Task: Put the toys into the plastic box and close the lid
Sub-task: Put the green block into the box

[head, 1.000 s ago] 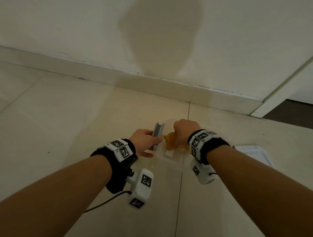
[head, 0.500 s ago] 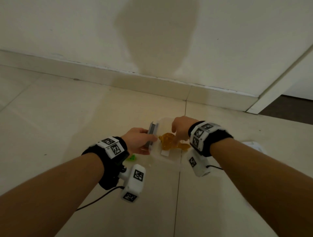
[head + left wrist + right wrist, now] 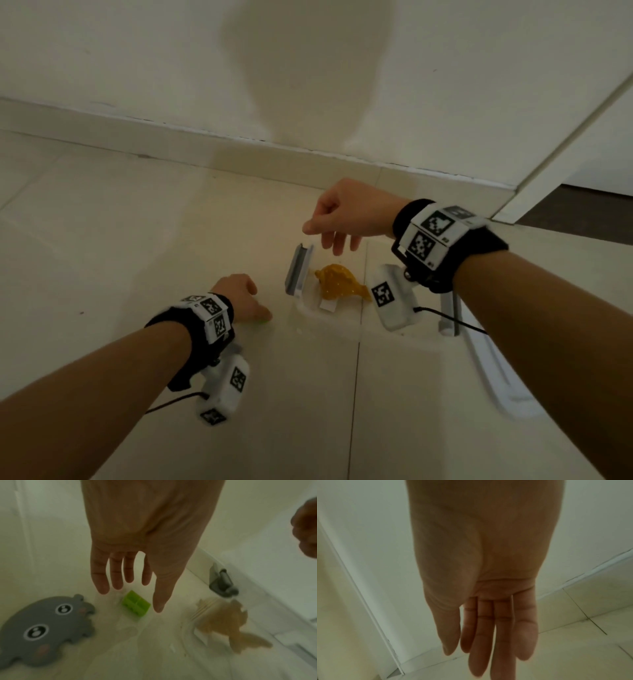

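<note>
Grey flat toy (image 3: 42, 626) lies on the floor (image 3: 102, 240), left of the work, outside the box.

Left hand (image 3: 137, 555) hangs over the green block (image 3: 136, 604), fingers (image 3: 101, 580) spread and released, holding nothing; contact with the block cannot be confirmed.

Advice for the pickup: pinch the block across its short sides, lift it clear of the box wall, and drop it beside the orange toy (image 3: 337, 286).

The plastic box (image 3: 329, 317) stands open, its grey latch (image 3: 298, 269) raised, the orange toy inside.

Right hand (image 3: 346, 214) hovers above the box, fingers loose and empty.

The lid (image 3: 496, 373) lies on the floor to the right.
</note>
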`<state>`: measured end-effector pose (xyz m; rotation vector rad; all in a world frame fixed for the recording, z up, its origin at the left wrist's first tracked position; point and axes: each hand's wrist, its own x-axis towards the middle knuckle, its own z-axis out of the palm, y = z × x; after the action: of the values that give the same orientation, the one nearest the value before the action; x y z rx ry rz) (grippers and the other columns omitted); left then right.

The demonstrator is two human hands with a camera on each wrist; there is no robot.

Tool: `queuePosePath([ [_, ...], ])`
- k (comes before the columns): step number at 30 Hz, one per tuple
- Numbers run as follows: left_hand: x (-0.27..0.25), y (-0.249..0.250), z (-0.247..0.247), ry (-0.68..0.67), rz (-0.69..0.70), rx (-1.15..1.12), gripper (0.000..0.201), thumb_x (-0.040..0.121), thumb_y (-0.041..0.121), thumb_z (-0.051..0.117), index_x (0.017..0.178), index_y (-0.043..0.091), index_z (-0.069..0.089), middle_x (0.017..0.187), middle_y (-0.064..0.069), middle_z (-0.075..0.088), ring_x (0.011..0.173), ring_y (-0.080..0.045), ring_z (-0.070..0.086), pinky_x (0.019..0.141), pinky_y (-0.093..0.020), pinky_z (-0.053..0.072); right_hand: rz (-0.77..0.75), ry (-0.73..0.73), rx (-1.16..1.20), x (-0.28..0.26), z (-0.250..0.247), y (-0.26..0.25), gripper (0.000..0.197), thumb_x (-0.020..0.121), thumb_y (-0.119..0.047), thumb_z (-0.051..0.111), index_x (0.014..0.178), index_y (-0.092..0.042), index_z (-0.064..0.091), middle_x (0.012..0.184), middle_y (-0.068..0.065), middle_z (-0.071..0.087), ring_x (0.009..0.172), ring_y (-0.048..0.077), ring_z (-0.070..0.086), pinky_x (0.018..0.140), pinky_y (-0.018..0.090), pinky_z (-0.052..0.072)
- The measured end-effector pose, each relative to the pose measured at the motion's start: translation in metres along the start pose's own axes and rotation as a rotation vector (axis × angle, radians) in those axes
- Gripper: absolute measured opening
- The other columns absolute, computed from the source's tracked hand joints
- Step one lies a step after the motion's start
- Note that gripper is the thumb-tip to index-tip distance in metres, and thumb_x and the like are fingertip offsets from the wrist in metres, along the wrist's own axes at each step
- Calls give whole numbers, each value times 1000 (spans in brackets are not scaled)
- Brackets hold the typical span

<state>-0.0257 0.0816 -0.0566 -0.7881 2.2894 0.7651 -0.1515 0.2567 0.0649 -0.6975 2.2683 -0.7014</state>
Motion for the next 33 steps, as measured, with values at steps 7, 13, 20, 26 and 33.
queuePosePath([
  [7,6,2,24,86,131,212,33,84,30,70,112,12,69,121,-9,67,109,-26,63,87,-29,50,-46,4,-22,1,18,7,23,94,-33,67,91,-11,72,81,2,79,73,17,77,57,23,58],
  [13,8,7,5,92,110,-213,35,89,31,66,99,-2,73,94,-20,75,77,-30,71,75,-36,60,-60,24,16,0,24,16,19,94,-31,67,92,-12,71,81,2,78,67,13,75,53,19,54],
  [20,-18,33,-55,6,283,-1245,37,91,12,65,126,0,62,113,-17,69,83,-23,67,84,-36,58,18,184,230,2,23,21,26,93,-35,67,112,-16,65,95,2,76,77,18,77,58,27,61],
  [26,-38,51,-54,-303,404,-1221,36,95,10,57,128,-2,61,125,-16,68,110,-30,68,88,-35,59,-12,174,448,-3,22,16,27,90,-32,73,106,-10,75,92,3,79,76,16,77,58,25,58],
  [33,-49,70,-39,-235,335,-1028,31,91,15,65,118,0,65,110,-15,73,90,-27,73,74,-32,62,24,197,338,-10,16,29,18,87,-23,75,91,-6,78,80,6,80,71,17,77,60,29,62],
])
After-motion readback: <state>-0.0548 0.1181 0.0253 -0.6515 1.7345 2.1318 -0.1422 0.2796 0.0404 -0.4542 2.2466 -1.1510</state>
